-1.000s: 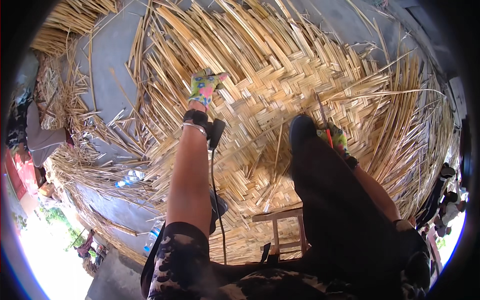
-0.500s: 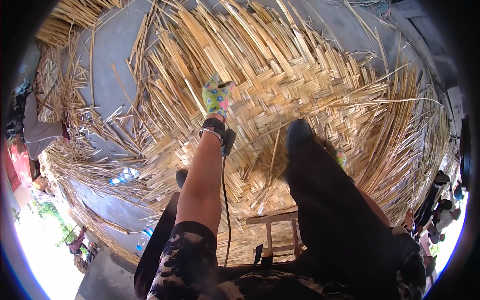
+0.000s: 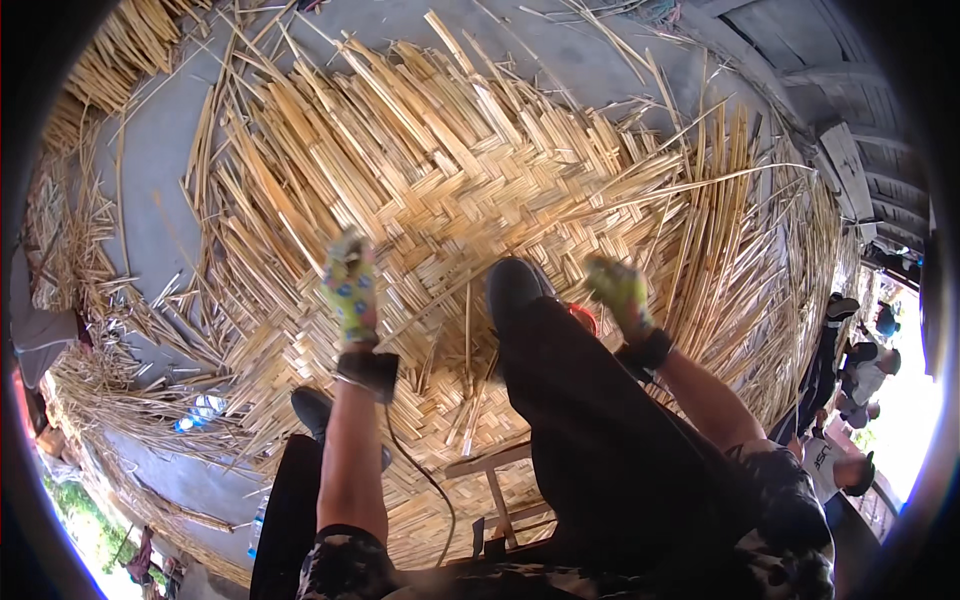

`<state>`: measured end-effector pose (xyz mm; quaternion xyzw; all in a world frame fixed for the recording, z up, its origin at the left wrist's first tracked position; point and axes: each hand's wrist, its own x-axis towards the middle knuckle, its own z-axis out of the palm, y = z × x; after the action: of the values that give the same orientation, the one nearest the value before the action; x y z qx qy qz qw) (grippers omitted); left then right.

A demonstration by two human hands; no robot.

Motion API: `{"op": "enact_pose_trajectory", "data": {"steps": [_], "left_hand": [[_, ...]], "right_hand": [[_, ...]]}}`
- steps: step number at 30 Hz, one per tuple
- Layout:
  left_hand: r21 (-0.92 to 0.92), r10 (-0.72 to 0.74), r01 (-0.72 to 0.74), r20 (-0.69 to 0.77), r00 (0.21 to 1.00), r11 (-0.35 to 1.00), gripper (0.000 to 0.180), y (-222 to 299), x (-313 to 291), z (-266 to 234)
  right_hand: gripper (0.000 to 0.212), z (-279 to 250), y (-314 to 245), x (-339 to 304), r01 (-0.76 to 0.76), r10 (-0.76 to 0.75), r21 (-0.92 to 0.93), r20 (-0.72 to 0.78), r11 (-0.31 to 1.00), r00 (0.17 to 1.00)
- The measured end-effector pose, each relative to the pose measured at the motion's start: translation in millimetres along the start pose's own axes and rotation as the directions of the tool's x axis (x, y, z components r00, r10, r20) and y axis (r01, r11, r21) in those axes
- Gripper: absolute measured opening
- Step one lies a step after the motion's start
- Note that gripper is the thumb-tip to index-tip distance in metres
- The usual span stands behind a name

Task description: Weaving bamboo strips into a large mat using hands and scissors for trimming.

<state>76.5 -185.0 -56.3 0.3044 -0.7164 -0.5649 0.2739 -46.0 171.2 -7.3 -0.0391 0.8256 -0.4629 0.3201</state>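
My left hand point(image 3: 350, 290), in a green flowered glove with a dark strap at the wrist, is over the left part of a woven mat point(image 3: 500, 190) of split straw-coloured reeds. Motion smears its fingers, and I cannot see anything held. My right hand point(image 3: 620, 295), in a similar glove, is beyond my right knee, over the mat's right part; its fingers are blurred too. Between the hands my dark shoe point(image 3: 515, 285) presses on the weave. Long unwoven reed ends point(image 3: 300, 150) fan out at the mat's far left edge.
Part of a red object point(image 3: 583, 318) shows beside my right leg. A low wooden stool point(image 3: 490, 465) is beneath me. Plastic bottles point(image 3: 203, 412) lie at the left among loose reeds. A reed bundle point(image 3: 125, 60) is at the far left. Other people point(image 3: 865, 375) are at the right.
My left hand has drawn back from the far reeds toward me. My right hand has come up from behind my leg into fuller view. The whole view has shifted slightly right.
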Motion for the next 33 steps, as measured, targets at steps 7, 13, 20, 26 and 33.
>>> {"op": "enact_pose_trajectory", "data": {"steps": [7, 13, 20, 26, 33], "left_hand": [[-0.079, -0.413, 0.463, 0.337, 0.846, 0.883, 0.03, 38, -120, 26], [0.057, -0.36, 0.362, 0.328, 0.873, 0.931, 0.026, 100, -148, 9], [0.215, 0.006, -0.047, 0.187, 0.982, 0.976, 0.031, 195, -127, -6], [0.504, 0.338, -0.467, 0.33, 0.882, 0.727, 0.023, 251, -132, -8], [0.512, 0.434, -0.742, 0.603, 0.669, 0.433, 0.015, 287, -138, -38]], "right_hand": [[0.038, -29, 51, 120, -0.398, 0.503, 0.617, 0.003, 0.679, 0.864], [0.03, -13, 12, 65, 0.036, 0.237, 0.806, -0.217, 0.591, 0.947], [0.027, 28, -122, -51, 0.344, -0.304, 0.279, -0.176, 0.897, 0.936], [0.027, 12, -179, -95, 0.741, -0.715, 0.064, 0.329, 0.668, 0.617], [0.009, -46, -203, -82, -0.063, -0.135, 0.954, 0.107, 0.294, 0.985]]}}
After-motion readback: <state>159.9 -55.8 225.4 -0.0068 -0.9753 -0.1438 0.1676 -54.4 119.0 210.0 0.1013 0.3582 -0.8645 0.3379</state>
